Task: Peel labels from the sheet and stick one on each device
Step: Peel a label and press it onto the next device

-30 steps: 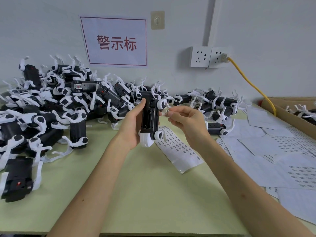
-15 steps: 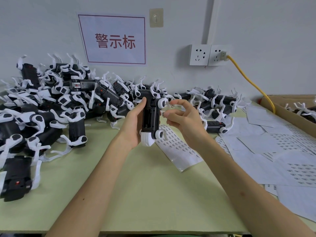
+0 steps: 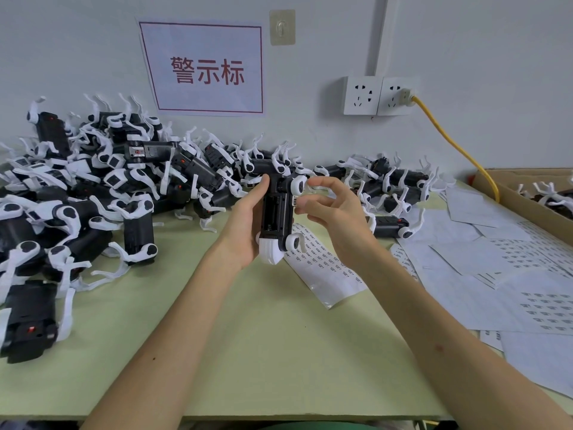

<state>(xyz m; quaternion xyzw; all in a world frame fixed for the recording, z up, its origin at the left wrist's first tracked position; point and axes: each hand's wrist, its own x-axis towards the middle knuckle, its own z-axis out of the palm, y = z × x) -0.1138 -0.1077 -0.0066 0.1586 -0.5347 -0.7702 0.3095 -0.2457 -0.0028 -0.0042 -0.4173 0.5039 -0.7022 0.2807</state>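
Head view: the left hand (image 3: 245, 225) grips a black device (image 3: 276, 212) with white legs, holding it upright above the desk (image 3: 248, 336), thumb on its left edge and fingers wrapped behind. The right hand (image 3: 335, 218) is beside the device's right edge, its thumb tip pressing a small white label (image 3: 294, 200) against that side. Its other fingers are loosely spread and lifted clear, holding nothing.

The label sheet (image 3: 325, 268) lies flat on the desk just below and right of the device, partly under the right wrist. A big pile of devices (image 3: 108, 187) covers the desk's left and back. Used sheets (image 3: 496, 274) are scattered on the right, next to a cardboard box (image 3: 527, 197) with more devices in it. On the wall hang a sign (image 3: 204, 69) and sockets (image 3: 378, 94) with a yellow cable (image 3: 449, 138) plugged in.
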